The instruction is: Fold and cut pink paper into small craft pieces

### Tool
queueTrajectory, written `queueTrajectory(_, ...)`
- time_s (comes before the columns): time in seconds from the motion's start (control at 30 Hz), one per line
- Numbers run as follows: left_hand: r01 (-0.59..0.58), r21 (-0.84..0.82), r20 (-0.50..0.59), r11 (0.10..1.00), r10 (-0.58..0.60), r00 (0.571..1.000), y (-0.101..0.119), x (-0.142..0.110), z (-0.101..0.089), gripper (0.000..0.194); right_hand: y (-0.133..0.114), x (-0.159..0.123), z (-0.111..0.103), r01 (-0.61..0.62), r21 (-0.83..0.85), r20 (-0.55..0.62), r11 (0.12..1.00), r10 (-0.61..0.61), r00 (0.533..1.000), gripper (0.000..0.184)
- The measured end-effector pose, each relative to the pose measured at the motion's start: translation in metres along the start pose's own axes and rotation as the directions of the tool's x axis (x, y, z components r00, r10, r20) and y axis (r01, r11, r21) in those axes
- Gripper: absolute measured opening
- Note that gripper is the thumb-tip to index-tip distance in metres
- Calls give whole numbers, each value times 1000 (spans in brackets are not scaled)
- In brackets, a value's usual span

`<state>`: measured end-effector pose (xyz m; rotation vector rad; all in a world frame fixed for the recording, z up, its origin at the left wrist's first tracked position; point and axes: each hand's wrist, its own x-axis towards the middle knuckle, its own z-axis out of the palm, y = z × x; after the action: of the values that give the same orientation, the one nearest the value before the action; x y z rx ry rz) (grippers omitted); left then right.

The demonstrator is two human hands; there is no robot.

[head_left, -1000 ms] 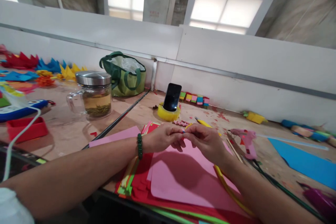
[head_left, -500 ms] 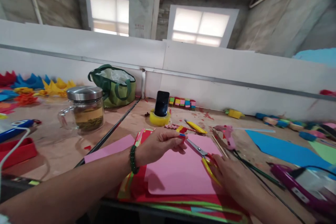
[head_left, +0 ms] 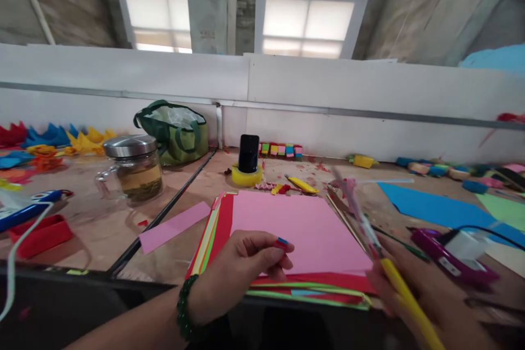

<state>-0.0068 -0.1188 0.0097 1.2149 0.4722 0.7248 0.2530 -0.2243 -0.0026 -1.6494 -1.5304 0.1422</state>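
The left hand point(head_left: 241, 268), with a dark green beaded bracelet point(head_left: 186, 309) at its wrist, has a closed grip: thumb and fingers pinch a small blue piece with a reddish edge point(head_left: 281, 241). That piece is at the fingertips, above the near part of the smooth pink rectangular sheets point(head_left: 287, 219), which lie on a stack of red, green and yellow sheets point(head_left: 320, 281) at the edge of the brown tabletop point(head_left: 102, 235). To the right of the stack, the right hand point(head_left: 435, 290), blurred, has its grip around the yellow-and-red-handled metal scissors point(head_left: 394, 273), whose blades point away from the person; whether the blades are parted I cannot tell. Beyond the stack, a black smartphone point(head_left: 248, 153) stands in a yellow roll of tape point(head_left: 246, 176), and a pink paper strip point(head_left: 174, 228) lies to the left
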Motion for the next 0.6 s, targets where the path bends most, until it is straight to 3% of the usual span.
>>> queueTrajectory(0.03,-6,47,10,999,5,1000,-3,-1,4,30,-10,-12,5,-87,153,-149,984,110,983,51)
queueTrajectory(0.07,-18,97,26,995,15,1000,-5,-1,9,29,-20,-22,10,-171,269,-167,948,221,961,53)
queueTrajectory(0.13,-46,204,82,978,30,996,-9,-2,22,26,-39,-35,21,-327,354,-73,876,375,924,54)
queueTrajectory(0.27,-54,320,179,946,-5,984,-21,-8,41,22,-54,-44,38,-229,435,-28,871,267,963,49)
queueTrajectory(0.43,64,258,128,964,-100,987,-39,-15,43,23,-44,-51,53,-176,514,15,840,196,980,35)
queueTrajectory(0.5,91,232,102,968,-117,988,-41,-15,41,21,-39,-56,50,-174,530,45,830,177,983,42)
queueTrajectory(0.6,109,168,52,980,-119,991,-39,-13,38,21,-30,-68,33,-146,527,196,837,47,979,76)
